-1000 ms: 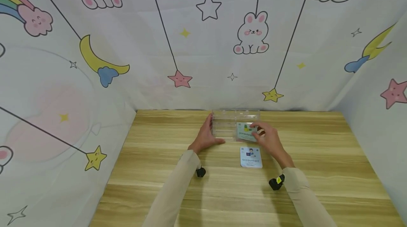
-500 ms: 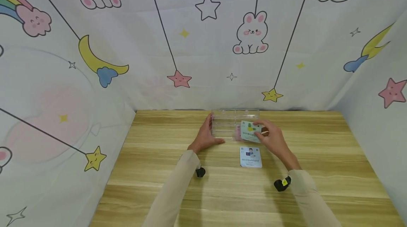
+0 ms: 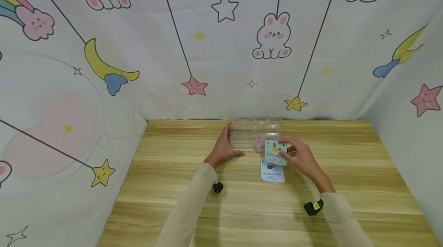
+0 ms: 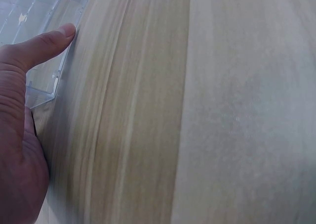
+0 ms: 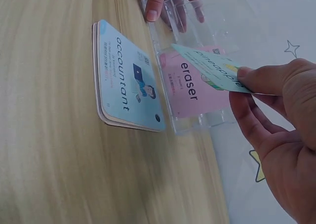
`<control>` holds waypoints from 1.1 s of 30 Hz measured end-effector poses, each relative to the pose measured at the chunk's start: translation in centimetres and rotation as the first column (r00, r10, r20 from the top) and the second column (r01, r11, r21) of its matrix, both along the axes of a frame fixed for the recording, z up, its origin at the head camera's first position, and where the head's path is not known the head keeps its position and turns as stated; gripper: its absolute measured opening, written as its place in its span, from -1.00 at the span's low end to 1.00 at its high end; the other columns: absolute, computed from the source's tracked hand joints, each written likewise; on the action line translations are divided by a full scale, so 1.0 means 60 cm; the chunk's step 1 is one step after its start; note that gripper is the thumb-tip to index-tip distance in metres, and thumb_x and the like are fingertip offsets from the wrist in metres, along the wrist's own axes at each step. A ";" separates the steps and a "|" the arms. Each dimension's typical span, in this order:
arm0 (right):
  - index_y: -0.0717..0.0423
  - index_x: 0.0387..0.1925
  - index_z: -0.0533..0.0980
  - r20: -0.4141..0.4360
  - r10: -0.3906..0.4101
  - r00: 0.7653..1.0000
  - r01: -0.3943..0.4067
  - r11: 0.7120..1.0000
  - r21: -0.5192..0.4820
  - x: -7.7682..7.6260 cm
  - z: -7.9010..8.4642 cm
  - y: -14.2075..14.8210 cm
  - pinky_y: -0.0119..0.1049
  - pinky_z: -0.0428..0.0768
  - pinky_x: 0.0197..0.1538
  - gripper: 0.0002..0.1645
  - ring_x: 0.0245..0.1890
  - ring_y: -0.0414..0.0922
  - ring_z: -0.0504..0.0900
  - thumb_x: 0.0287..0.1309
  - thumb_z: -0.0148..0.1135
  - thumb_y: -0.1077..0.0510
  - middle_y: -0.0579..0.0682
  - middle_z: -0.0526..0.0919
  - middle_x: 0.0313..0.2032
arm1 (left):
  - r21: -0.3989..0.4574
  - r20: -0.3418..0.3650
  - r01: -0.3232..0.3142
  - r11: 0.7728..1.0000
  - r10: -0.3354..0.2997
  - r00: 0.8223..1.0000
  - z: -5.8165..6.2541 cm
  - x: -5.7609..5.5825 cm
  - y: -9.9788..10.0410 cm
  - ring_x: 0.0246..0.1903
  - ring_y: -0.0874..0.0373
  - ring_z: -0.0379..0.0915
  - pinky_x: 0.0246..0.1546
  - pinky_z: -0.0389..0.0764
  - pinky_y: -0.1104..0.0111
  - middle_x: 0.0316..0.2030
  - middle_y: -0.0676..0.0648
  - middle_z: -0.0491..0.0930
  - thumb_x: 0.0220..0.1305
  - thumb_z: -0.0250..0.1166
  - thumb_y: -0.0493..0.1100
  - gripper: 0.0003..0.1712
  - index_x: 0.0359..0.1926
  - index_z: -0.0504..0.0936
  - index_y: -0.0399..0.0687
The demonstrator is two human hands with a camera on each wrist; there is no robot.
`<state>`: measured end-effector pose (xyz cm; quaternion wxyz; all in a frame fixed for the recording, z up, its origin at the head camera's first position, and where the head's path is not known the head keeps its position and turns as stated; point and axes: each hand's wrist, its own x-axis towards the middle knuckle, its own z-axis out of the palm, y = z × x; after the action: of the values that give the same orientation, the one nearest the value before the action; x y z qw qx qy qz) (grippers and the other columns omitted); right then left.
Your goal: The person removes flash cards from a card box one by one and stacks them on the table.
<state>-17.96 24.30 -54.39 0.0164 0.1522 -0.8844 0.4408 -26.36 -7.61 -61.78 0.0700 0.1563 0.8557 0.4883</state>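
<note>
From where I stand, the pineapple card [image 3: 272, 154] is up in the air in front of the rack's [image 3: 243, 136] right half, tilted, its lower part covering some of the accountant stack [image 5: 127, 78] in the head view. The right hand [image 3: 302, 155] has it in a narrow pinch at the right edge, thumb on the printed face and fingers behind.

It looks light, thin and fairly stiff, likely coated board: I'd expect it to stay flat from a one-edge hold, though a smooth face may slip or swivel if the pinch loosens. That side edge seems the right place, since it leaves the word mostly readable; squeezing hard could crease it.

The left hand [image 3: 225, 149] is spread wide and grips the rack's left end, thumb along its front edge, fingers round the side. The rack is clear, probably brittle plastic, light enough to skid, so a low hold like this suits it. The eraser card [image 5: 190, 88] sits in its right half; the accountant stack lies on the counter [image 3: 249, 216] just in front.
</note>
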 end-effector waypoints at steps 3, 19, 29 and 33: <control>0.23 0.19 0.57 0.028 0.009 1.000 -0.008 1.000 -0.009 0.007 -0.005 0.005 -0.07 0.77 -0.04 -0.52 -0.18 0.01 0.71 0.25 0.43 0.37 0.21 0.62 0.12 | -0.003 -0.001 -0.002 1.000 0.002 1.000 -0.002 -0.001 0.000 0.57 0.08 -0.02 0.49 0.18 0.37 0.63 -0.11 -0.04 -0.10 0.75 -0.02 0.60 0.68 -0.25 0.04; 0.30 0.18 0.58 0.186 0.041 0.982 -0.026 0.996 -0.081 0.036 -0.054 0.002 -0.31 0.74 -0.13 -0.54 -0.11 0.06 0.74 0.24 0.41 0.40 0.29 0.61 0.16 | 0.001 -0.003 -0.009 1.000 0.009 1.000 0.003 0.002 0.001 0.58 0.05 -0.04 0.50 0.19 0.31 0.63 -0.12 -0.06 -0.11 0.76 -0.04 0.61 0.68 -0.26 0.04; 0.32 0.16 0.58 0.205 0.027 0.978 -0.012 0.997 -0.072 0.033 -0.064 -0.008 -0.31 0.74 -0.15 -0.58 -0.05 0.13 0.75 0.28 0.37 0.39 0.33 0.60 0.18 | 0.009 0.005 -0.012 1.000 0.012 1.000 0.000 0.000 0.001 0.57 0.10 -0.04 0.50 0.17 0.36 0.63 -0.10 -0.05 -0.10 0.76 -0.03 0.60 0.68 -0.25 0.06; 0.33 0.15 0.58 0.203 0.031 0.979 -0.018 0.998 -0.062 0.029 -0.068 -0.008 -0.31 0.74 -0.18 -0.58 -0.09 0.08 0.75 0.27 0.37 0.40 0.33 0.61 0.16 | 0.014 -0.001 -0.010 1.000 0.010 1.000 -0.001 -0.001 0.001 0.57 0.07 -0.03 0.50 0.18 0.33 0.63 -0.12 -0.04 -0.12 0.77 -0.03 0.61 0.68 -0.25 0.05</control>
<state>-16.20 23.84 -58.49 -0.0750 0.1166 -0.8659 0.4806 -26.42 -7.57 -61.85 0.0659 0.1529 0.8530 0.4947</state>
